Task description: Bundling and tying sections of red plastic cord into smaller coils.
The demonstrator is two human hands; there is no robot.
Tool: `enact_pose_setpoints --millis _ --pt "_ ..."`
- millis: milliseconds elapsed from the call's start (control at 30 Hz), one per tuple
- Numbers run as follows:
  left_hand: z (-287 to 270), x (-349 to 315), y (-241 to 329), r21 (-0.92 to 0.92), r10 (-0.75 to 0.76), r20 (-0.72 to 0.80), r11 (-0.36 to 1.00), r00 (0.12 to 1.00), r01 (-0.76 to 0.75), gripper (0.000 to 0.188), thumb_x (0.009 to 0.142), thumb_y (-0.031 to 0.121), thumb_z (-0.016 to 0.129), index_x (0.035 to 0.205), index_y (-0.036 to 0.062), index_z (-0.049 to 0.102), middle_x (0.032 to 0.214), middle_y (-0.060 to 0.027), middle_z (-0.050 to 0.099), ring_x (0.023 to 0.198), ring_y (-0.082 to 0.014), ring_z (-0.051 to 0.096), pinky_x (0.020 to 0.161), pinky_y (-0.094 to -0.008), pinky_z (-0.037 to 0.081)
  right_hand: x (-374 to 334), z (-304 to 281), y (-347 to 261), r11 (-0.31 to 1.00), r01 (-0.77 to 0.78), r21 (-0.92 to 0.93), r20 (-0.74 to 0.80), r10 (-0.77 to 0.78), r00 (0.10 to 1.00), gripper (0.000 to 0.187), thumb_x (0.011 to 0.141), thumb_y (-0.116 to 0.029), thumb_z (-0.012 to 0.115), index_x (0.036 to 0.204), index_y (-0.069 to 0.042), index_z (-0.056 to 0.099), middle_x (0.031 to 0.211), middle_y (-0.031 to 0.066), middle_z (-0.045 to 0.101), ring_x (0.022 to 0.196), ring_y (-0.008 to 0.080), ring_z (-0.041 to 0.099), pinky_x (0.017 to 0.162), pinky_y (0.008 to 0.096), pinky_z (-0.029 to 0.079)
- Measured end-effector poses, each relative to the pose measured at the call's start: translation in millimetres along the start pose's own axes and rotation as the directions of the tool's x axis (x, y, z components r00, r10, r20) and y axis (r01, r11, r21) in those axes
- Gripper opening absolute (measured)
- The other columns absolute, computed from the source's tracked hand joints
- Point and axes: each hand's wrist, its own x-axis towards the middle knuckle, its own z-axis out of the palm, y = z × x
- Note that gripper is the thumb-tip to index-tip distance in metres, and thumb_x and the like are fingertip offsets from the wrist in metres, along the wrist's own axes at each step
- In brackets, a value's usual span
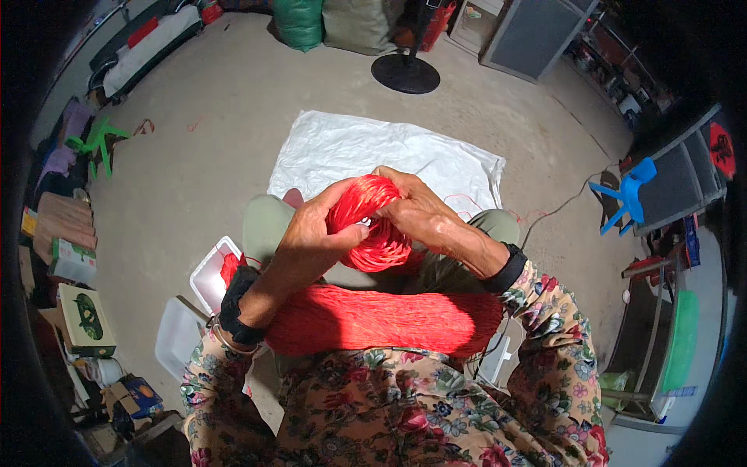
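Observation:
A ring-shaped coil of shiny red cord (364, 196) is held up in front of my knees. My left hand (317, 226) is wrapped round its left side, the thumb lying across the coil's middle. From the right, my right hand (416, 204) grips the upper edge, its fingertips reaching into the opening, where part of them is hidden. Below the coil, a thick bundle of red strands (381, 321) lies across my lap. Thin loose red threads trail off to the right of my hands.
A white sheet (311, 148) is spread on the floor beyond my knees. White plastic tubs (204, 274) stand at my left, one with red material inside. A blue stool (632, 191) is at the right, a green one (99, 144) at the left. A round black stand base (405, 75) stands ahead.

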Motion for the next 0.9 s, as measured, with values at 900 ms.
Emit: enact_pose_setpoints --millis 900 --pt "-15.5 6.3 -10.5 -0.032 -0.2 -0.023 0.979 0.98 0.199 0.026 0.083 0.006 0.061 0.107 -0.0031 0.061 0.09 -0.002 0.064 0.082 -0.0074 0.058 0.074 -0.0254 0.048 5.7 -3.6 26.7 0.94 0.069 0.335 0.063 -0.095 0.993 0.026 0.083 -0.004 0.055 0.109 0.0 0.057 0.097 0.0057 0.064 0.088 0.012 0.057 0.082 0.0262 0.046"
